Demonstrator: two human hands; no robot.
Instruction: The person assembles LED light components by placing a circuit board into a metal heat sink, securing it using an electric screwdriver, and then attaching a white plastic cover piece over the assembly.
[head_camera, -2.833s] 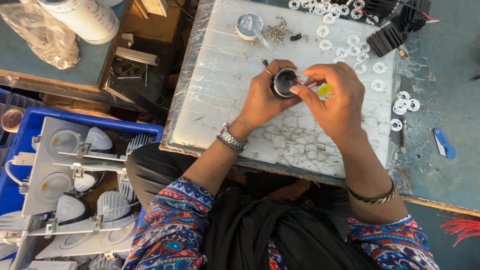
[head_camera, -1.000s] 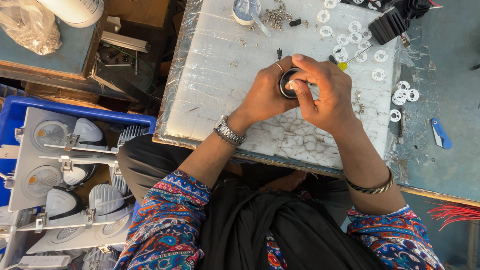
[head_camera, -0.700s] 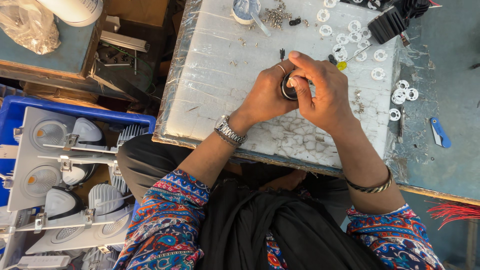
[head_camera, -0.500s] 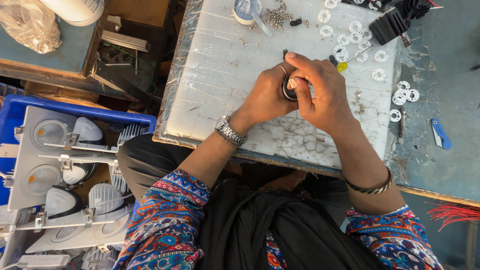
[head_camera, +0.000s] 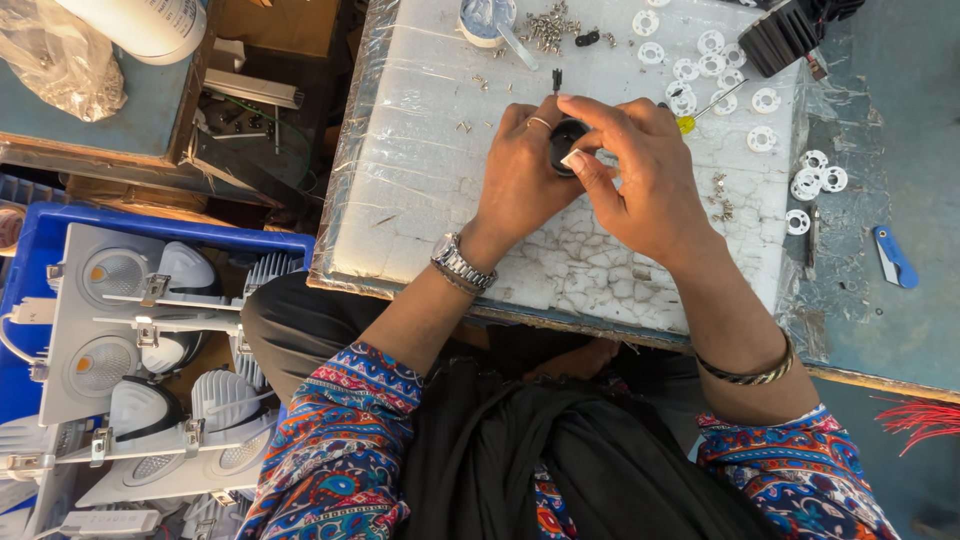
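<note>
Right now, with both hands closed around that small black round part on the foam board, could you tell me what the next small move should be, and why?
Probably reach the right hand to the yellow-handled screwdriver lying just beyond its fingers. The left hand already cups the black round part, the right thumb presses on it, and loose screws lie near the small cup, so fastening looks likely.

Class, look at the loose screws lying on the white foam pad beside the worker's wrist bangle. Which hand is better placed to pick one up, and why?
Probably the right hand: the loose screws lie just beside it. The left hand cups the small black part and sits further away.
</note>
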